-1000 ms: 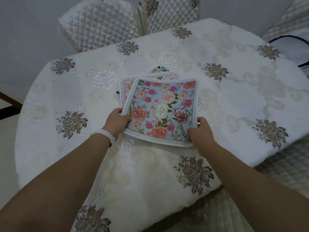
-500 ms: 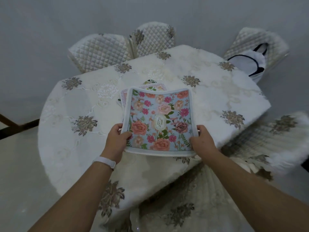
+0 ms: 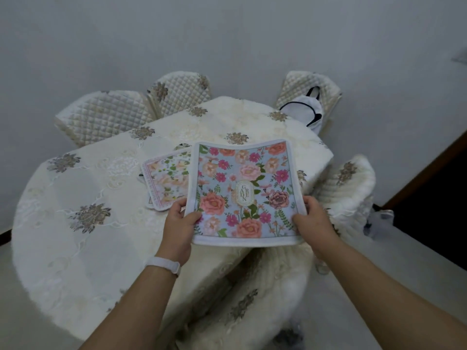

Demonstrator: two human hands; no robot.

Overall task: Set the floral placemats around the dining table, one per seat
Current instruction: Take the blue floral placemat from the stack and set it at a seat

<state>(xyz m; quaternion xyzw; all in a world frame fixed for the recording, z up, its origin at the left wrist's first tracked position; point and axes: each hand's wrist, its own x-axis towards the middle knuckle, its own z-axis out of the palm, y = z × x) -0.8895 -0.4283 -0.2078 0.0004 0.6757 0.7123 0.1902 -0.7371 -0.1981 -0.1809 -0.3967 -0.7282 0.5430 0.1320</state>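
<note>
A blue floral placemat (image 3: 243, 190) with a white border hangs in the air above the near right edge of the dining table (image 3: 83, 243). My left hand (image 3: 178, 227) pinches its lower left edge and my right hand (image 3: 313, 224) pinches its lower right edge. A small stack of other floral placemats (image 3: 165, 183), pink-bordered on top, lies on the white embroidered tablecloth, partly hidden behind the held mat.
Quilted cream chairs stand around the table: two at the back left (image 3: 106, 114), one at the back right (image 3: 307, 84) with a white bag (image 3: 307, 109) on it, one at the right (image 3: 351, 188) and one just below my hands (image 3: 255, 299). A dark doorway (image 3: 434, 205) is at the far right.
Both hands lifted the blue placemat off the stack and carried it right and toward me. My view pulled back, so more chairs and the wall show.
</note>
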